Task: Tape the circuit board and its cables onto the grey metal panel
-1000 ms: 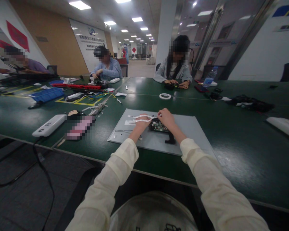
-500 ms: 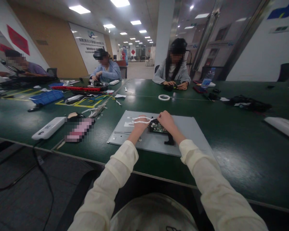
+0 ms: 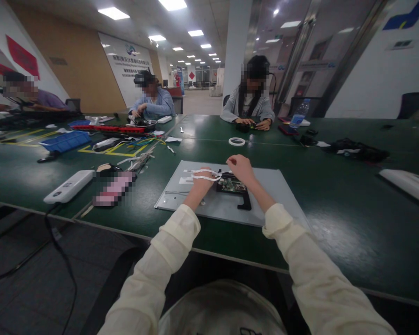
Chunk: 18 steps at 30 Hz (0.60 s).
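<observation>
A green circuit board [image 3: 231, 185] in a black bracket [image 3: 245, 201] lies on a flat grey panel [image 3: 268, 197]. My left hand [image 3: 203, 184] rests at the board's left side, its fingertips mostly hidden. Two white ribbon cables [image 3: 206, 171] pass over this hand toward the board's upper left corner. Above the board's upper right corner is my right hand [image 3: 242, 167], raised, with thumb and fingers curled together. Whatever sits in that pinch, if anything, is too small to make out. A thin grey cable [image 3: 177, 192] lies on the panel's left part.
Left of the panel are a pink phone-like object [image 3: 115, 188], a white device [image 3: 70, 186] with a black cord, bundled wires [image 3: 141, 162] and a blue tray [image 3: 65, 141]. A white ring [image 3: 236, 141] lies beyond the panel. Co-workers sit across the table.
My right hand has lifted off the board and moved up and slightly away, uncovering more of it. My left hand stays at the board's left side.
</observation>
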Each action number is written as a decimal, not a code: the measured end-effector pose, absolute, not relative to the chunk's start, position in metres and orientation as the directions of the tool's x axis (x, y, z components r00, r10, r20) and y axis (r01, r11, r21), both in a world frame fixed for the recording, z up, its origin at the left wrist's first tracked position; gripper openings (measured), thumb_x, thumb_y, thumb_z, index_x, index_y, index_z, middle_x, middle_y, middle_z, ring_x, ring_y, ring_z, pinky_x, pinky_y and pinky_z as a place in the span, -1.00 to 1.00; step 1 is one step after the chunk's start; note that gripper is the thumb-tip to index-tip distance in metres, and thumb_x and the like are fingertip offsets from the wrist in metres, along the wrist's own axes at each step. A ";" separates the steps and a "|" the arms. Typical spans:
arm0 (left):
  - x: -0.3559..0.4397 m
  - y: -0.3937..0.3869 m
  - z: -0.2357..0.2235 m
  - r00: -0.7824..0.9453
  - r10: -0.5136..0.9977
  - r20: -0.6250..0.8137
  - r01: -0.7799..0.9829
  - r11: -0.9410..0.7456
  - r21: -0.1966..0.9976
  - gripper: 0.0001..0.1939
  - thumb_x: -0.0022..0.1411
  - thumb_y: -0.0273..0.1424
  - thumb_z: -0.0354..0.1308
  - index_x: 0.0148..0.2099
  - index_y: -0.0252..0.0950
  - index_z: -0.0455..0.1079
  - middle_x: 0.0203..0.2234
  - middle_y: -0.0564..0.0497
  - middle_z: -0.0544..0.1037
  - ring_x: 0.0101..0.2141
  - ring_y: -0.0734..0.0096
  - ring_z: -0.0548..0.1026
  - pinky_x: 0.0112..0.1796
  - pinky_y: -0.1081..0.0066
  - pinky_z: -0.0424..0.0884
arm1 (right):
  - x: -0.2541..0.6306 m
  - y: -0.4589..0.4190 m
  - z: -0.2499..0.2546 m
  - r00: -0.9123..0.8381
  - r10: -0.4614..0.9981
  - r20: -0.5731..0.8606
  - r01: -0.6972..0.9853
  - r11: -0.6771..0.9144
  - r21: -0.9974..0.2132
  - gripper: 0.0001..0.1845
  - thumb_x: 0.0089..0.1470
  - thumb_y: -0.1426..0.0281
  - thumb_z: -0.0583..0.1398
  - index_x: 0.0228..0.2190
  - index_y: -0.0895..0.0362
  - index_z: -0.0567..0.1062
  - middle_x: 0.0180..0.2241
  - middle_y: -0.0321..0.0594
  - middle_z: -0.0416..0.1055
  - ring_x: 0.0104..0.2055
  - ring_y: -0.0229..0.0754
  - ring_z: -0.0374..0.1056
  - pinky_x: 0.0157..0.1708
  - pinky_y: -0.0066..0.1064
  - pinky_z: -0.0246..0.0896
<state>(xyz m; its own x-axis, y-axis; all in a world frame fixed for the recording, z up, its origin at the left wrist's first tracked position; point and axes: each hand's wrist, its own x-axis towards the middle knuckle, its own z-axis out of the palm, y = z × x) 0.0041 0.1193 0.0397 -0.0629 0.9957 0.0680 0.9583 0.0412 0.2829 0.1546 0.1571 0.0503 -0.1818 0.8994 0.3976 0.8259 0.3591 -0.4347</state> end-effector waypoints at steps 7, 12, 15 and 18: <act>0.006 0.115 0.045 -0.010 0.975 0.222 0.970 -0.044 0.237 -0.73 0.21 -0.32 -0.05 -0.24 -0.35 0.42 -0.30 -0.18 0.50 -0.22 0.14 0.44 -0.25 0.31 0.34 | 0.150 0.129 0.064 -0.322 0.925 0.202 0.659 0.372 -0.653 -0.62 0.17 0.25 0.00 -0.42 0.17 0.53 -0.45 -0.26 0.48 -0.38 -0.28 0.38 -0.34 -0.54 0.14; 0.010 0.114 0.045 0.033 0.967 0.251 0.973 -0.089 0.214 -0.70 0.24 -0.29 -0.08 -0.20 -0.36 0.41 -0.32 -0.15 0.50 -0.21 0.19 0.43 -0.26 0.36 0.31 | 0.148 0.123 0.063 -0.377 0.916 0.138 0.566 0.346 -0.748 -0.64 0.08 0.21 0.07 -0.48 0.20 0.50 -0.53 -0.27 0.43 -0.44 -0.27 0.34 -0.44 -0.53 0.10; 0.011 0.116 0.041 0.056 0.966 0.251 0.979 -0.102 0.175 -0.70 0.24 -0.29 -0.07 -0.21 -0.37 0.41 -0.32 -0.16 0.50 -0.21 0.18 0.43 -0.27 0.35 0.29 | 0.151 0.119 0.065 -0.415 0.905 0.095 0.454 0.296 -0.841 -0.72 -0.04 0.24 0.15 -0.53 0.22 0.47 -0.58 -0.28 0.38 -0.49 -0.31 0.27 -0.47 -0.54 0.07; 0.009 0.119 0.037 0.059 0.961 0.270 0.984 -0.101 0.145 -0.69 0.25 -0.29 -0.10 -0.21 -0.35 0.42 -0.28 -0.16 0.51 -0.20 0.17 0.43 -0.27 0.34 0.28 | 0.161 0.112 0.072 -0.422 0.903 0.077 0.378 0.252 -0.891 -0.71 -0.12 0.21 0.20 -0.52 0.22 0.47 -0.59 -0.30 0.35 -0.50 -0.34 0.21 -0.51 -0.53 0.01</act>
<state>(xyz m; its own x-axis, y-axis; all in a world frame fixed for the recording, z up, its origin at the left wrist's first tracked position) 0.0087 0.1185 0.0369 0.0586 0.9611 0.2700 0.9843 -0.1007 0.1452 0.1608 0.1117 0.0723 -0.4223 0.9032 0.0766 0.3779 0.2523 -0.8908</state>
